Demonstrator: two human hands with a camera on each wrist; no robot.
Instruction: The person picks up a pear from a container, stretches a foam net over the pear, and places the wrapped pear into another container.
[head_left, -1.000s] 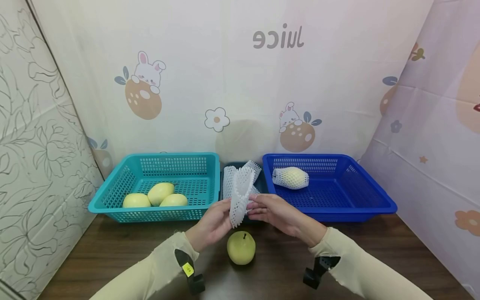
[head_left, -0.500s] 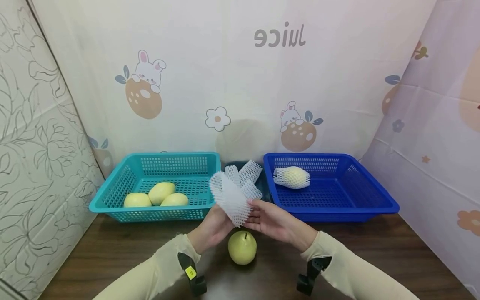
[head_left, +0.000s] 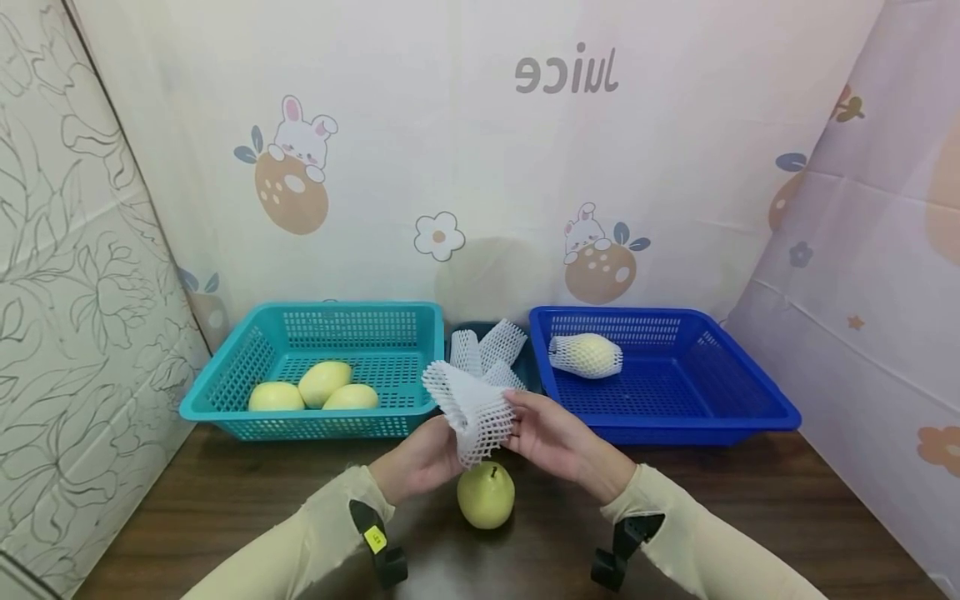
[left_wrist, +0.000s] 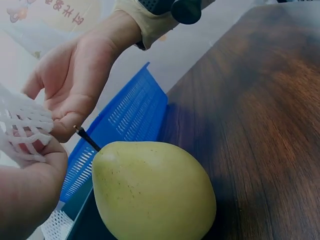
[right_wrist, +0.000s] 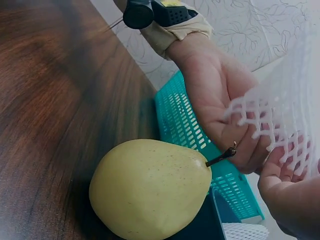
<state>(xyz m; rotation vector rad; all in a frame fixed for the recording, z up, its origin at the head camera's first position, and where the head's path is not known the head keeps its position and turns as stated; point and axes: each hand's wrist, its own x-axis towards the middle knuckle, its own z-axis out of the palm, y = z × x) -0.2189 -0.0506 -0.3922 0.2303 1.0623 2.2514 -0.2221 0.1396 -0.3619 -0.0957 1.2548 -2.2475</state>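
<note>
A white foam net sleeve (head_left: 474, 407) is held up between both hands above the table, its far end leaning left and its near mouth spread. My left hand (head_left: 422, 460) grips it from the left. From the right, my right hand (head_left: 553, 437) pinches its edge, fingers partly inside the mesh in the left wrist view. Just below and nearer stands a yellow-green pear (head_left: 486, 498), stem up, on the wooden table, touched by neither hand. That pear (left_wrist: 155, 190) fills the lower middle of the left wrist view.
At the left, a teal basket (head_left: 197, 403) holds several pale yellow fruits (head_left: 324, 383). A blue basket (head_left: 667, 427) at the right holds one fruit in a net sleeve (head_left: 588, 356). Between them, a dark tray (head_left: 532, 379) contains more foam net sleeves (head_left: 502, 342). A printed curtain hangs behind.
The held net sleeve has swung from near upright to leaning left, and its near mouth has spread wider. My right hand has moved slightly nearer; the pear stays put.
</note>
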